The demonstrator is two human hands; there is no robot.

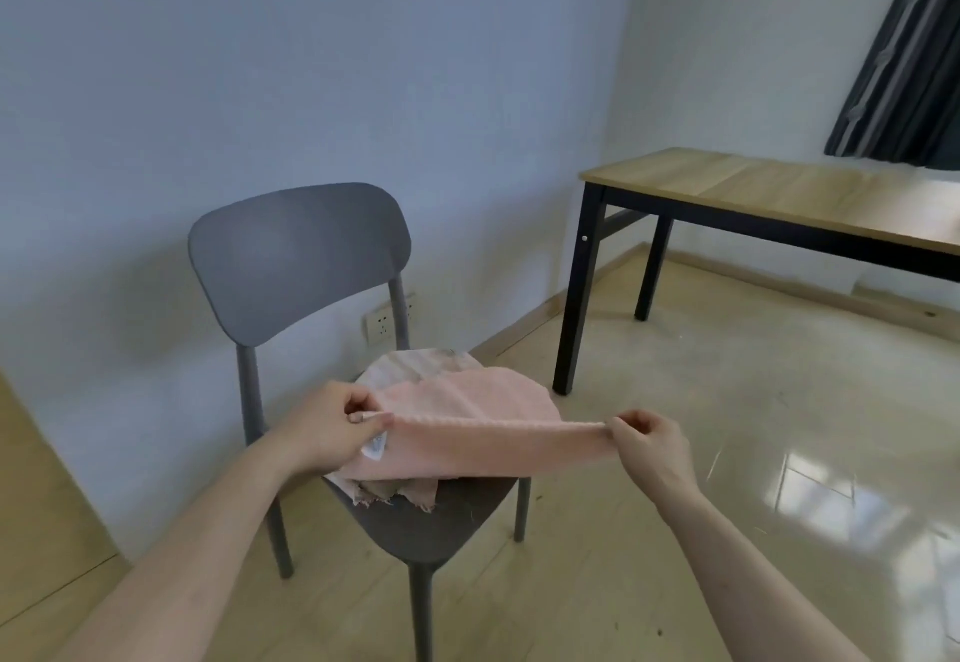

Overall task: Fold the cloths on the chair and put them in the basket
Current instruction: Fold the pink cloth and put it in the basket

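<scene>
I see a small white label [375, 448] on the soft pink cloth [467, 417]; its writing is too blurred to read. My left hand [327, 427] and right hand [649, 440] each pinch one corner, stretching the edge above the grey plastic chair [291, 256], over a pale patterned cloth [410, 367] on the seat.

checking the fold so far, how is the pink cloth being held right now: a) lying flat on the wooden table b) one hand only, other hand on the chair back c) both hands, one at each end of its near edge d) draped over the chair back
c: the left hand and right hand each pinch one end of the pink cloth, its near edge stretched between them above the chair seat.
</scene>
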